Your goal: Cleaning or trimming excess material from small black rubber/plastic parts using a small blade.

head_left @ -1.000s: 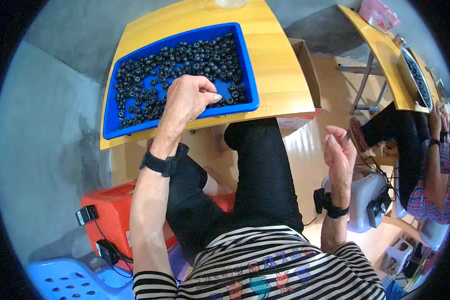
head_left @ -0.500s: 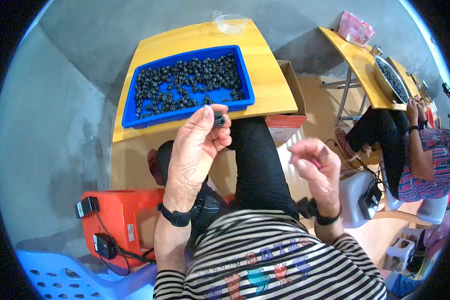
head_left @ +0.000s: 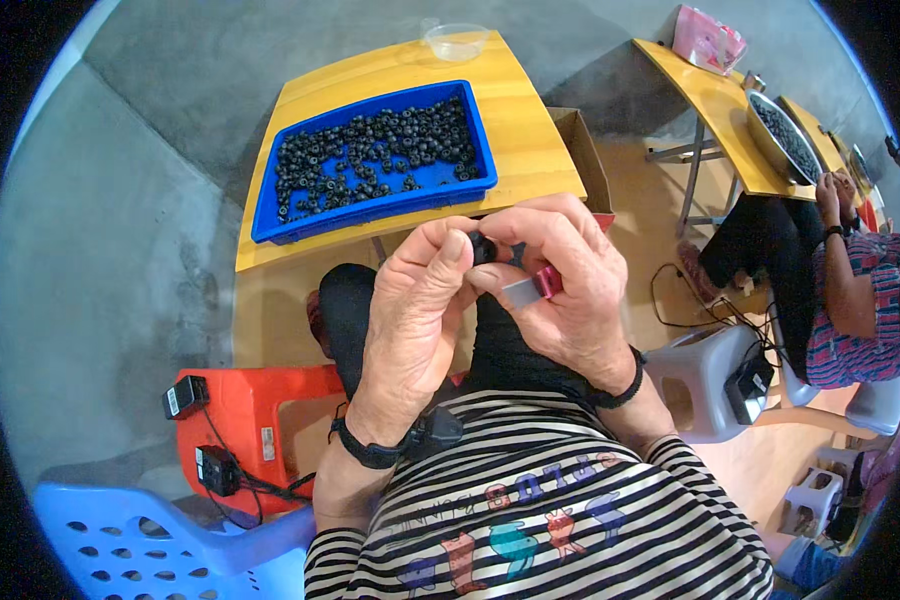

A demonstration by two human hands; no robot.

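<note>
My left hand [head_left: 415, 310] pinches a small round black piece [head_left: 483, 246] between thumb and forefinger, raised close in front of my chest. My right hand [head_left: 565, 290] meets it from the right and holds a small tool with a red and grey body [head_left: 532, 288]. The fingertips of both hands touch around the black piece. Beyond the hands a blue tray [head_left: 370, 205] full of several more black round pieces rests on a yellow table [head_left: 515, 110].
A clear plastic bowl [head_left: 456, 42] stands at the table's far edge and a cardboard box [head_left: 585, 160] beside it. An orange crate [head_left: 245, 420] with black devices sits lower left, a blue plastic chair [head_left: 150, 545] below. Another person [head_left: 850, 290] sits at a second yellow table [head_left: 730, 110] on the right.
My left hand lifted a black piece from the blue tray and drew it toward my chest. My right hand rose from my right side and closed in on the piece.
</note>
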